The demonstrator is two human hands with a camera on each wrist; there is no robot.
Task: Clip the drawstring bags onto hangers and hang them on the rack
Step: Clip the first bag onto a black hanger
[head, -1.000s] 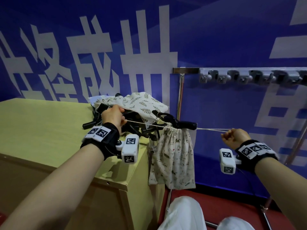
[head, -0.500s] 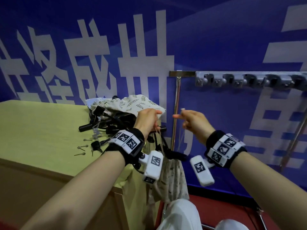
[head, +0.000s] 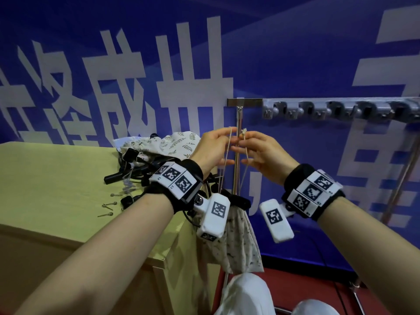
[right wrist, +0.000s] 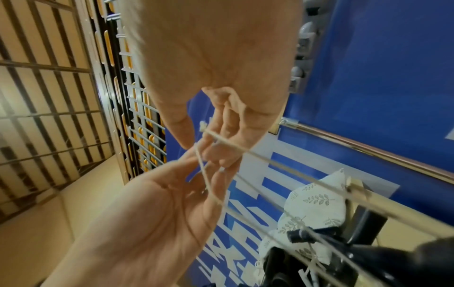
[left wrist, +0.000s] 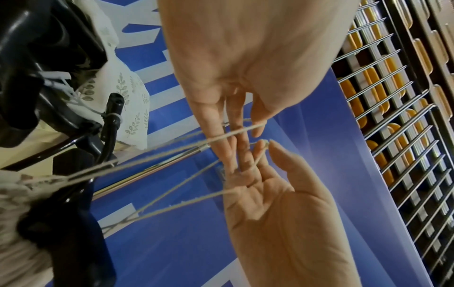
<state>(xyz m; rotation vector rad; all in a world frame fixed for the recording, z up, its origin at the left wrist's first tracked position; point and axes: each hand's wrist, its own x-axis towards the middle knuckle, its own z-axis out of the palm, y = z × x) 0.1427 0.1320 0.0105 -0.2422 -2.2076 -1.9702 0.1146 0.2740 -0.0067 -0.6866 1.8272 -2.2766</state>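
A cream animal-print drawstring bag (head: 238,244) hangs off the table's right edge under a black hanger (head: 237,200). Its drawstring (head: 223,164) runs up in several strands to my two hands, raised close together in front of the rack's upright pole (head: 239,114). My left hand (head: 227,145) pinches a loop of the drawstring (left wrist: 236,132) between thumb and fingers. My right hand (head: 246,146) pinches the knotted end (right wrist: 203,127). In the right wrist view my right hand (right wrist: 216,139) and my left hand (right wrist: 159,203) nearly touch.
A pile of black hangers (head: 134,169) and leaf-print bags (head: 163,143) lies on the yellow-green table (head: 56,178). Small metal pins (head: 109,204) lie near it. The rack's rail with grey hooks (head: 341,109) runs right. My white-trousered knees (head: 247,294) are below.
My hands were spread apart, pulling the drawstring taut sideways. They have come together and risen in front of the rack pole, strings now running upward.
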